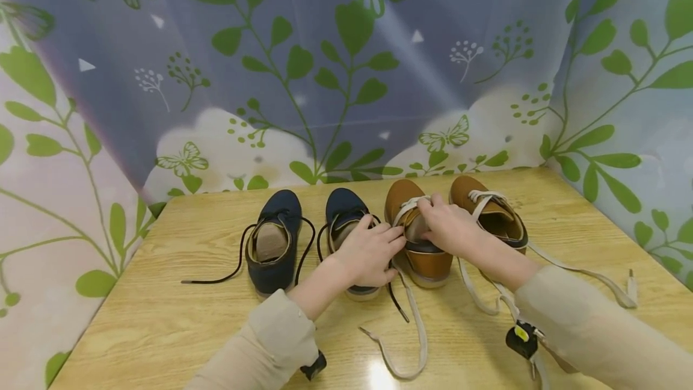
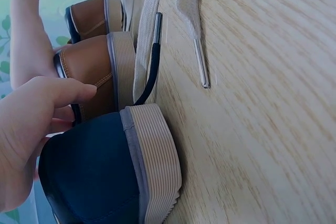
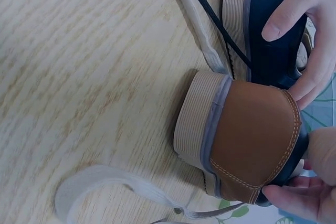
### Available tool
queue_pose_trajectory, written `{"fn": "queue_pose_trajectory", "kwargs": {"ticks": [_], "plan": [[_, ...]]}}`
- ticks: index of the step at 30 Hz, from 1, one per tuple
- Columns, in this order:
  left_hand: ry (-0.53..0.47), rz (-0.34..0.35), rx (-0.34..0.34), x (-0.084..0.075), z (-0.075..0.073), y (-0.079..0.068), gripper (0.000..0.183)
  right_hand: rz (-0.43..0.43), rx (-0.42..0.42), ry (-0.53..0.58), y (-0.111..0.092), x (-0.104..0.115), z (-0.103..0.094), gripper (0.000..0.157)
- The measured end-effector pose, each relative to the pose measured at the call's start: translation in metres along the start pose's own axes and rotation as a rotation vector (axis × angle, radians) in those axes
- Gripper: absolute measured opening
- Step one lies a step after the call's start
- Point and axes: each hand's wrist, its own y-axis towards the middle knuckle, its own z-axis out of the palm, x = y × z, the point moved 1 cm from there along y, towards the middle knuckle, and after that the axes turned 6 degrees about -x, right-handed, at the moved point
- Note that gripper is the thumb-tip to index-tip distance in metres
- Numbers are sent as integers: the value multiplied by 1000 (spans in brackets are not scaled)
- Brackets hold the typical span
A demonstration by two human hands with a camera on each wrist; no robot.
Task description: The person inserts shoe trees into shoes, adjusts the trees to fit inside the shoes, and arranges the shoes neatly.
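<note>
Two navy shoes, a left one (image 1: 273, 242) and a right one (image 2: 94, 166), stand beside two brown shoes. My left hand (image 1: 365, 251) is over the right-hand navy shoe, its fingertips against the left side of the nearer brown shoe (image 3: 254, 132). The left thumb is apart from the fingers. My right hand (image 1: 449, 224) grips that brown shoe at its opening, with fingers by the white laces (image 1: 408, 206) and the thumb at the opening. The exact hold on the tongue or collar is partly hidden. The other brown shoe (image 1: 489, 215) stands just right of this hand.
Loose pale laces trail over the wooden table (image 1: 157, 324), one lace (image 1: 422, 342) toward the front and another (image 1: 590, 272) to the right. A black lace (image 1: 216, 281) lies left of the navy shoes. A leaf-patterned cloth (image 1: 303, 77) closes off the back and sides.
</note>
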Motion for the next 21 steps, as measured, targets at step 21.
{"fn": "queue_pose_trajectory", "kwargs": {"ticks": [21], "plan": [[23,19,-20,-1,0,0,61,40,-35,-71,6,4,5,41]]}}
